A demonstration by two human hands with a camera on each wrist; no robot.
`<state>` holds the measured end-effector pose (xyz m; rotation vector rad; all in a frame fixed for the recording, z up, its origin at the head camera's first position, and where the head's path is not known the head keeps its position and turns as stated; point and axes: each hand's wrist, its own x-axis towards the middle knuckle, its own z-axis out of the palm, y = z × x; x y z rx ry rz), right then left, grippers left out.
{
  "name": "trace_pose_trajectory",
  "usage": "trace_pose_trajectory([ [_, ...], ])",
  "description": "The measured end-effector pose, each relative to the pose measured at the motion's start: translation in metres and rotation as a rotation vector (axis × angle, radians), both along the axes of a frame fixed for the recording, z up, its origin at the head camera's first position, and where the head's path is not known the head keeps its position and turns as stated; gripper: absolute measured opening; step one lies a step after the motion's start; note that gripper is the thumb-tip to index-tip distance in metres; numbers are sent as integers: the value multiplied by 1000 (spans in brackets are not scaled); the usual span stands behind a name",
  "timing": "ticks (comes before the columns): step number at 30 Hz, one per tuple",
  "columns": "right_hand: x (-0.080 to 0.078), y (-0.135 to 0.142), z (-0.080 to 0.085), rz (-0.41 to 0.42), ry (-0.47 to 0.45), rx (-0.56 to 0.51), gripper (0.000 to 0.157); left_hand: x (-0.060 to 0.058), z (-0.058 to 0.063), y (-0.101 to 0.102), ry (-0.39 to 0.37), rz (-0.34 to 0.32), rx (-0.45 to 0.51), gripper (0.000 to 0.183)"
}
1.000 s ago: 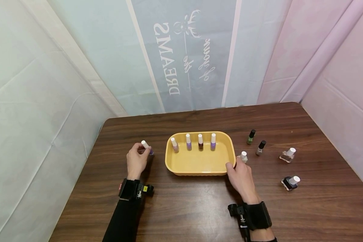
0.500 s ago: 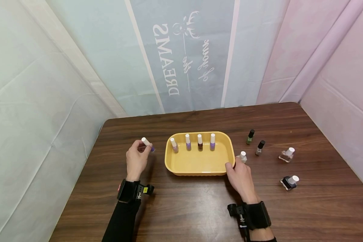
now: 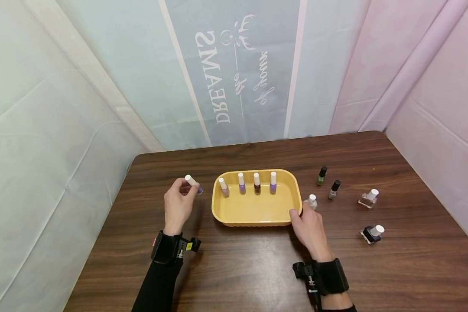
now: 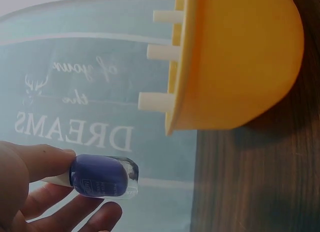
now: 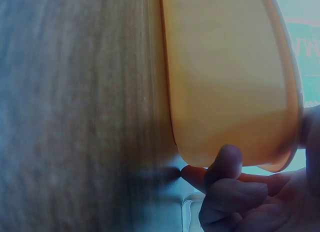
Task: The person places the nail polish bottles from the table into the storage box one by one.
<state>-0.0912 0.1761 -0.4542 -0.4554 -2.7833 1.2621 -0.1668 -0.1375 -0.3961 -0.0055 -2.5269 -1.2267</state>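
My left hand (image 3: pixel 177 209) pinches a purple nail polish bottle (image 4: pixel 102 176) by its white cap, held tilted to the left of a yellow tray (image 3: pixel 253 212). In the left wrist view the bottle's base points toward the tray side. At the tray's front right corner, my right hand (image 3: pixel 313 229) grips the rim, thumb on top and the other fingers against the outer wall. Along the tray's back wall lean several white-capped polish bottles: a pinkish one (image 3: pixel 224 188), a purple one (image 3: pixel 242 183), a dark one (image 3: pixel 257 183) and another purple one (image 3: pixel 273 183).
A white-capped bottle (image 3: pixel 312 201) stands just behind my right hand. Farther right on the wooden table (image 3: pixel 242 268) are a green bottle (image 3: pixel 321 177), a black-capped clear one (image 3: pixel 334 190), a pale pink one (image 3: pixel 368 199) and a black one (image 3: pixel 372 234). Fabric hangs around the table.
The left hand has lifted the purple bottle off the table and brought it slightly right, toward the tray. My right hand keeps its grip on the tray corner.
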Motion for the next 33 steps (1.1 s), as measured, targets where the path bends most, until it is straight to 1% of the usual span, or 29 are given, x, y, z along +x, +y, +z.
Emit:
trace_pose_trajectory([
  [7, 0, 0, 0, -4, 4, 0, 21, 2, 5, 8, 11, -25, 2, 22],
  [13, -1, 0, 1, 1, 3, -10, 21, 4, 10, 18, 19, -70, 19, 20],
  [18, -1, 0, 2, 3, -3, -16, 22, 5, 12, 28, 25, -91, 4, 19],
  [25, -1, 0, 2, 2, -12, -20, 24, 7, 13, 46, 12, -135, -1, 18],
  [33, 0, 0, 0, -4, 3, -16, 24, 11, 11, 63, 44, -207, 17, 17],
])
